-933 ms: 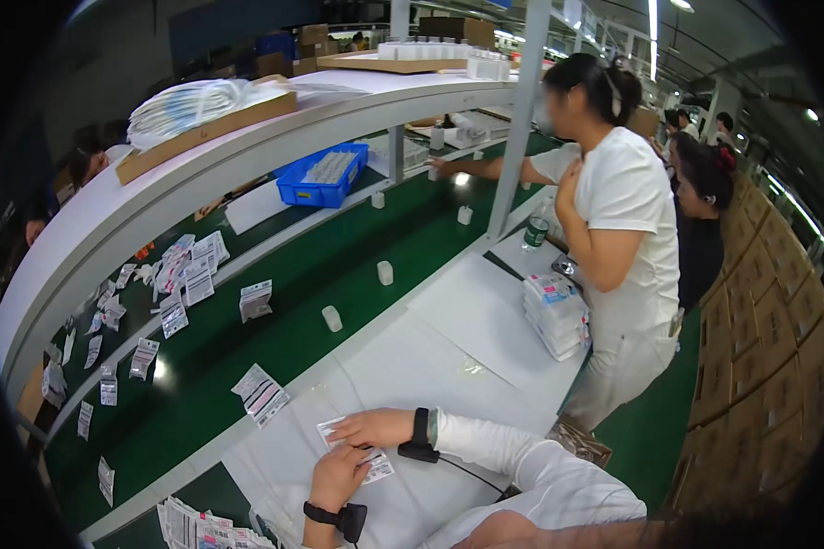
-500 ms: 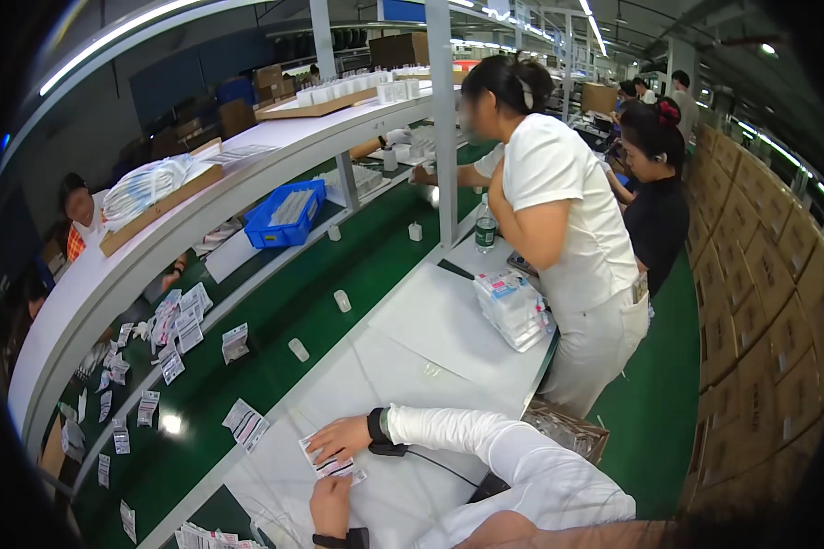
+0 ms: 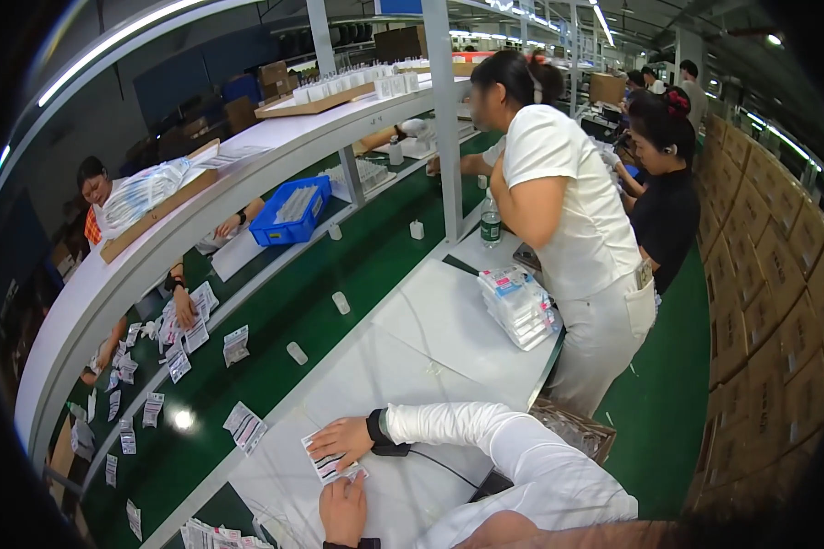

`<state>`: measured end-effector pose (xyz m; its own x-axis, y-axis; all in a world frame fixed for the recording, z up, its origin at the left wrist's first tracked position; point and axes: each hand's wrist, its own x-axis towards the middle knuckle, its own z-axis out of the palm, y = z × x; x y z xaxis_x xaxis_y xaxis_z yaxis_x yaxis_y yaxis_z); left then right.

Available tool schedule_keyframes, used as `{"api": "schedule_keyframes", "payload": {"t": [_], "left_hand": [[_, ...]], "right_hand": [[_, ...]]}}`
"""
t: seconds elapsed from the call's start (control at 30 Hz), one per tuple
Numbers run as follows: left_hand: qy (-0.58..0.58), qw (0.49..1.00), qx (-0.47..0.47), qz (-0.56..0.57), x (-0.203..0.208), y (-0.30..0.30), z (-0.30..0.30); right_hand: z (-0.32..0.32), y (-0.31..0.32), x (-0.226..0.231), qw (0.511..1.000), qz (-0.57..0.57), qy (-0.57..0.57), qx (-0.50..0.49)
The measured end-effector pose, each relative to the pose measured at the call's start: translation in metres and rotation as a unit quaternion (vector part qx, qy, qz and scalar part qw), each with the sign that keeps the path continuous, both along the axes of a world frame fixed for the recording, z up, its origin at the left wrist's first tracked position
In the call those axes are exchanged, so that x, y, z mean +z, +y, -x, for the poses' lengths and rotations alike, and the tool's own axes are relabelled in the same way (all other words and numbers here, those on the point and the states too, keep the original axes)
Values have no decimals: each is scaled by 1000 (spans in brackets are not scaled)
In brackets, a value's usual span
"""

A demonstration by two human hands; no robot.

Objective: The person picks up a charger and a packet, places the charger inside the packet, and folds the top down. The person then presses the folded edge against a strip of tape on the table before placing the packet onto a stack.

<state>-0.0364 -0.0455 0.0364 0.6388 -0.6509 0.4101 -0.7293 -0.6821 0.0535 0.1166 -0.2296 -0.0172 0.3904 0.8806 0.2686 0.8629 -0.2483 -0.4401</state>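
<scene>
A white printed leaflet with dark and pink lines lies on the white worktop. My right hand rests flat over it, fingers stretched out. At its near edge, my left hand has its fingers bent and closed on the leaflet's corner, though the fingertips show only in part. Another printed leaflet sits by the worktop's edge, to the left of my right hand. A stack of similar leaflets is at the lower left of my left hand.
A green conveyor belt carries scattered leaflets and small white containers. Beyond it stands a blue bin under a white shelf. Packed bags and a bottle stand near a co-worker. Cartons line the right.
My left hand has shifted slightly right, and my right hand stays on the leaflet. Across the belt, a co-worker's hand has come onto the pile of leaflets.
</scene>
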Motion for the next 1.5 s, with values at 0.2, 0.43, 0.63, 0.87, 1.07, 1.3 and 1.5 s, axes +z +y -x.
{"api": "schedule_keyframes", "payload": {"t": [0.2, 0.43, 0.63, 0.87, 1.07, 1.3, 1.5], "left_hand": [[-79, 995, -22, -52, 1, -1, 2], [49, 998, 34, 35, 2, -4, -14], [103, 991, 11, 81, -12, -5, -37], [205, 977, 25, 45, -58, 3, -26], [248, 967, 19, 47, -82, 0, -5], [256, 966, -16, 42, -92, -10, -2], [216, 974, -47, 44, -87, -29, -12]], "right_hand": [[3, -6, 0, 998, 29, -48, -12], [7, -7, -2, 998, -4, -68, -16], [14, -9, 1, 996, -14, -79, -43], [24, -20, 14, 994, -28, -87, -65], [26, -23, 20, 996, -20, -62, -60], [28, -25, 23, 996, -36, -35, -68], [31, -22, 23, 994, -42, -61, -75]]}}
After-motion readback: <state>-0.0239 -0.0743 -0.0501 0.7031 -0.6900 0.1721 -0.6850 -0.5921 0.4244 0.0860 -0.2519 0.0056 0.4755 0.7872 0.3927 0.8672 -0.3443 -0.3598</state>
